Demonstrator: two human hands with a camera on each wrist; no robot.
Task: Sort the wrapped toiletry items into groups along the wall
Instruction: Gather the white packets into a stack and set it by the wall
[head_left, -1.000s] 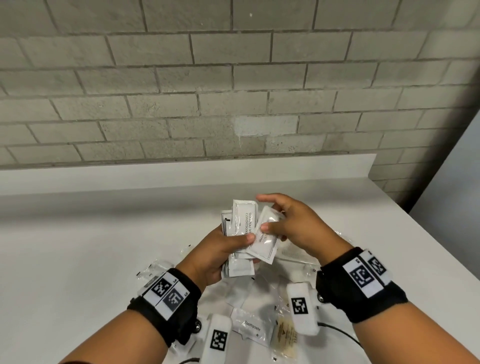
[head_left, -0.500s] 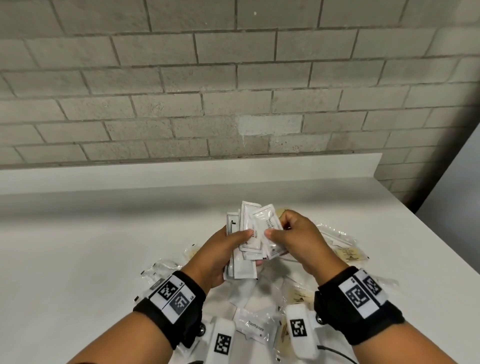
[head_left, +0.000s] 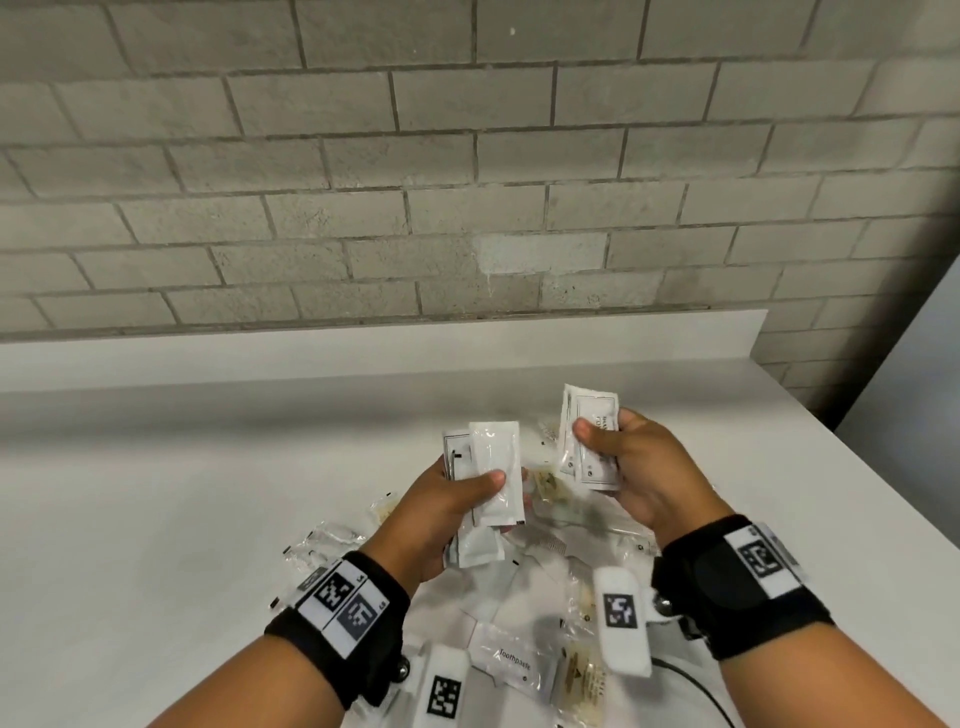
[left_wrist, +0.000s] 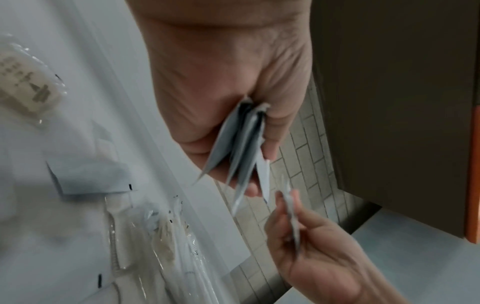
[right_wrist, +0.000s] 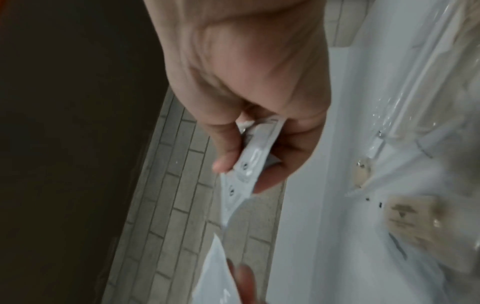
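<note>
My left hand (head_left: 457, 499) grips a fanned stack of white sachets (head_left: 493, 467) above the counter; the left wrist view shows the stack of white sachets (left_wrist: 244, 148) edge-on between thumb and fingers. To its right, my right hand (head_left: 618, 452) pinches two white printed sachets (head_left: 589, 434) upright, thumb on the front; they appear as printed sachets (right_wrist: 249, 164) in the right wrist view. The two hands are apart, with a gap between the bundles. Under both hands lies a loose pile of wrapped toiletry items (head_left: 550, 597), including a toothpaste packet (head_left: 511, 662).
The white counter (head_left: 182, 493) runs to a low white backsplash (head_left: 363, 348) under a grey brick wall (head_left: 467, 182). The counter's right edge (head_left: 852, 467) drops off near my right hand. Clear-wrapped items (head_left: 322, 540) lie left of the pile.
My right hand has pulled two sachets off the left hand's stack and moved them right and slightly up. The hands, together before, are now apart.
</note>
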